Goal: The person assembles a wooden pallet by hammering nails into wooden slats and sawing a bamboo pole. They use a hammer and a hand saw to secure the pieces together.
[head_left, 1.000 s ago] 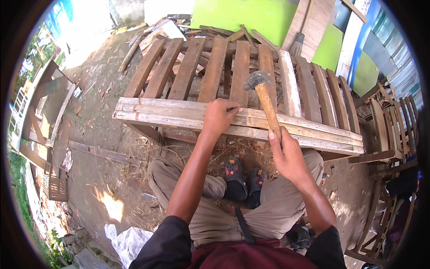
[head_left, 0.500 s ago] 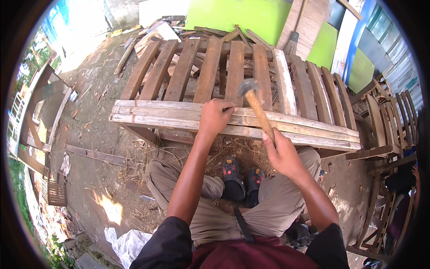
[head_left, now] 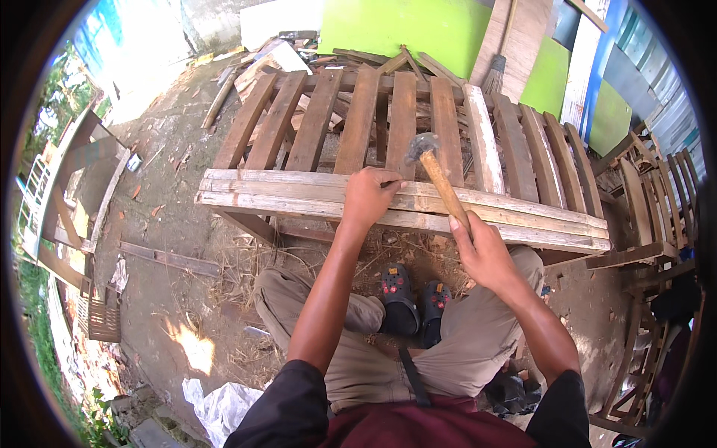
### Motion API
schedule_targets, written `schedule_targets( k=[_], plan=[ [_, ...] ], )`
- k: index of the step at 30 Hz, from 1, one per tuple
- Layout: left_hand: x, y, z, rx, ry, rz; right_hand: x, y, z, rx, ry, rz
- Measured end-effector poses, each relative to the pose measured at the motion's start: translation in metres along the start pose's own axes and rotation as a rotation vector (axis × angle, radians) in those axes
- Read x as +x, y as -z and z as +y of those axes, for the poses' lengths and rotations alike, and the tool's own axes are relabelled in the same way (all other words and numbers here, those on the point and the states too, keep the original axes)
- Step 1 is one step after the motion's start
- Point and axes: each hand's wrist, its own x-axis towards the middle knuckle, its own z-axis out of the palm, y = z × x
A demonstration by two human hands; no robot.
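Observation:
My right hand (head_left: 484,250) grips the wooden handle of a hammer (head_left: 447,185). The metal head is raised just above the slats, a little right of my left hand (head_left: 367,196). That left hand rests on several pale weathered wooden strips (head_left: 276,192) laid side by side along the near edge of a slatted wooden frame (head_left: 357,119). Its thumb and forefinger are pinched together over the strips; whatever they hold is too small to make out. The frame's slats are brown, apart from one with white paint (head_left: 484,142).
Bright green panels (head_left: 403,30) and a broom (head_left: 494,75) lean at the back, by scrap wood. More slatted wooden pieces (head_left: 641,201) stand at right. A plastic sheet (head_left: 220,407) lies on the ground at lower left. My legs straddle the space before the frame.
The whole view has shifted slightly, so everything sits a little farther right. The hammer remains raised in my right hand, and my left hand keeps its pinch on the strips.

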Motion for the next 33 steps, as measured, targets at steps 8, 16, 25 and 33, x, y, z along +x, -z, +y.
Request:
schedule_targets(
  k=[8,16,25,33],
  plan=[
    [-0.002,-0.002,0.001,-0.027,0.035,-0.015,0.0,0.005,-0.001,-0.064,0.036,0.011],
    [-0.002,0.0,0.005,-0.028,0.062,-0.036,0.001,0.007,0.005,-0.09,0.02,-0.041],
    [0.0,-0.004,-0.001,-0.044,0.069,-0.036,-0.002,0.002,0.005,-0.145,0.024,0.015],
    [0.007,0.032,-0.024,-0.001,-0.055,-0.081,-0.004,0.003,0.001,-0.148,0.005,-0.034]
  ],
)
